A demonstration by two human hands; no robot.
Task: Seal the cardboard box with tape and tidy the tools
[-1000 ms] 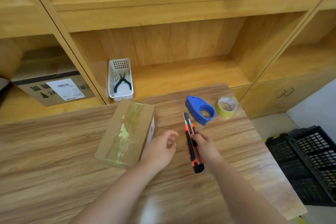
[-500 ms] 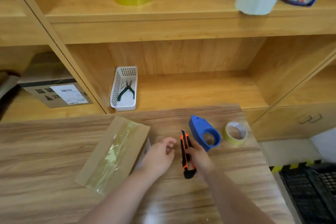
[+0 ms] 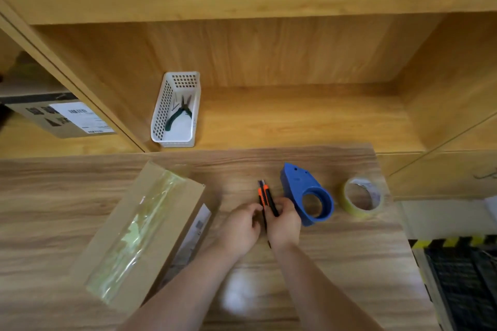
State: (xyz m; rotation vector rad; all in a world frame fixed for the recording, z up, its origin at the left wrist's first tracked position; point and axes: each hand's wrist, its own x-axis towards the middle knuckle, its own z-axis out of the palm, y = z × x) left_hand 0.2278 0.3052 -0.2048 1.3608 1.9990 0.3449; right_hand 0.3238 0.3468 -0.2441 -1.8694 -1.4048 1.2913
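A long cardboard box (image 3: 139, 228) lies on the wooden table, a strip of clear tape running down its top. To its right, my right hand (image 3: 283, 223) grips an orange and black utility knife (image 3: 265, 195), tip pointing away from me. My left hand (image 3: 239, 228) is at the knife's left side with its fingertips touching the handle. A blue tape dispenser (image 3: 306, 191) lies just right of my hands, and a roll of yellowish tape (image 3: 363, 196) rests further right near the table's edge.
A white slotted basket (image 3: 164, 113) holding green-handled pliers (image 3: 177, 114) stands on the shelf behind the table. Another labelled carton (image 3: 61, 118) sits in the left shelf bay. A black crate (image 3: 462, 282) is on the floor at the right.
My left hand has closed in on the knife and now touches it. The knife has been turned more upright in my right hand. My view has tilted down.
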